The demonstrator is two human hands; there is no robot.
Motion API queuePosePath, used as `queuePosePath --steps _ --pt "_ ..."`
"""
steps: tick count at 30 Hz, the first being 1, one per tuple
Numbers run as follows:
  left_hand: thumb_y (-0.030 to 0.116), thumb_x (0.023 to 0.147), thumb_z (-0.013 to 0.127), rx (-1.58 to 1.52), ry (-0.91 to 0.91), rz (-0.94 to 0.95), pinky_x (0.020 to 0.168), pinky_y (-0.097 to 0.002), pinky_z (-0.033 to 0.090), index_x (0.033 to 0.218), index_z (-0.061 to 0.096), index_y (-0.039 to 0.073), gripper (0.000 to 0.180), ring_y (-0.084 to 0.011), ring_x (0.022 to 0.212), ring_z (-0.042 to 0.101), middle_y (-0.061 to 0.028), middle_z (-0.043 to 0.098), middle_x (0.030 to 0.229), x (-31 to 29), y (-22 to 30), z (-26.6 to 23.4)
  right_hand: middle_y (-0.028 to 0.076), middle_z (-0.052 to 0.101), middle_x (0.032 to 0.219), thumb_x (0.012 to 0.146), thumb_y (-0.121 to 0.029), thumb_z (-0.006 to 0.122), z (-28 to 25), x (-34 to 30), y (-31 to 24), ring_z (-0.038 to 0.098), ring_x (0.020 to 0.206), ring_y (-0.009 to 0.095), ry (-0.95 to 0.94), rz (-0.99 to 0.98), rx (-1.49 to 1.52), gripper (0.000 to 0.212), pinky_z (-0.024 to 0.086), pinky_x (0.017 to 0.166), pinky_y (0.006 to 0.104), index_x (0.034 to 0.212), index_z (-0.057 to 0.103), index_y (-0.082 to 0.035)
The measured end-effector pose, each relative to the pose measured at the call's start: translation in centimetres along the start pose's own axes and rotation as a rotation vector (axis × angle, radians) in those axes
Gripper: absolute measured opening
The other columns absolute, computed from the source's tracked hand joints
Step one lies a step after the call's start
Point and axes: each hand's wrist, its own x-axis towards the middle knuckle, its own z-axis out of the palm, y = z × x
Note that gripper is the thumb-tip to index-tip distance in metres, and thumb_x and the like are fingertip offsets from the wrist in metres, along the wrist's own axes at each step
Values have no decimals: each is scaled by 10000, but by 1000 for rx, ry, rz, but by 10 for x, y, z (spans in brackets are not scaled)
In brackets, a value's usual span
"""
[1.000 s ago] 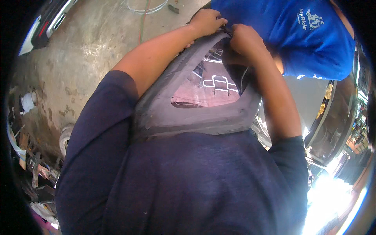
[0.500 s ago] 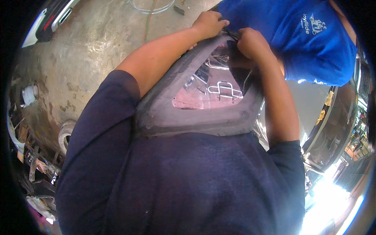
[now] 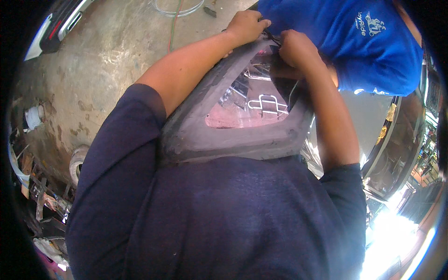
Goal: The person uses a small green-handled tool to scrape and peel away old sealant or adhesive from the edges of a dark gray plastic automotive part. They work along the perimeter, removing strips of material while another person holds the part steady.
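A triangular car window pane [image 3: 224, 139] with a wide dark border and a see-through, pinkish middle lies against my front, its narrow corner pointing away. At that far corner a thin black strip [image 3: 275, 40] shows between my two hands. My left hand [image 3: 247, 26] is bent over the corner, thumb and fingers closed around the strip's left end. To its right my right hand [image 3: 297, 48] is curled in a fist on the same strip. Its fingertips are hidden from view. Beneath my left forearm, fingertips [image 3: 228, 53] touch the pane's left edge; whose they are I cannot tell.
A person in a blue shirt [image 3: 326, 42] bends in close at the far right. Beyond my right arm is a car body with yellow tape [image 3: 391, 112]. A hose [image 3: 175, 28] lies on the concrete floor [image 3: 102, 65]. Scrap parts [image 3: 42, 196] are heaped at left.
Both hands have shifted slightly away from me at the pane's far corner, still closed. The pane stays in nearly the same place.
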Motion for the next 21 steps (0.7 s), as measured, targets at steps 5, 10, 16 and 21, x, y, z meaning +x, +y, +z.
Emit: queuePosePath --steps 5,10,16,21 --pt "522 1056 737 11 58 10 936 -592 570 983 807 -15 547 -517 1005 758 -312 784 1019 2 -3 1 255 800 1324 958 -122 705 -5 -1 -5 770 1245 462 15 10 35 341 633 1046 564 1266 821 -36" --pt "529 1059 738 22 -4 -48 927 -584 572 991 807 -12 550 -510 998 760 -301 789 1014 -1 -2 -5 264 800 1307 968 -124 680 -9 -11 -4 768 1243 469 -10 33 7 348 629 1045 568 1272 810 -15" --pt "517 1056 759 -83 -148 -36 920 -529 587 1114 813 13 510 -442 977 778 -263 804 1022 0 4 -11 249 801 1300 950 -105 657 0 -10 15 765 1228 461 76 -68 70 364 617 1059 555 1277 812 -70" --pt "438 1030 811 -233 -315 -66 951 -455 603 1309 805 47 481 -338 1003 796 -212 834 1107 -11 -11 -11 246 794 1312 934 -68 635 -7 -8 20 758 1235 457 36 -97 57 457 599 1092 534 1361 792 -116"
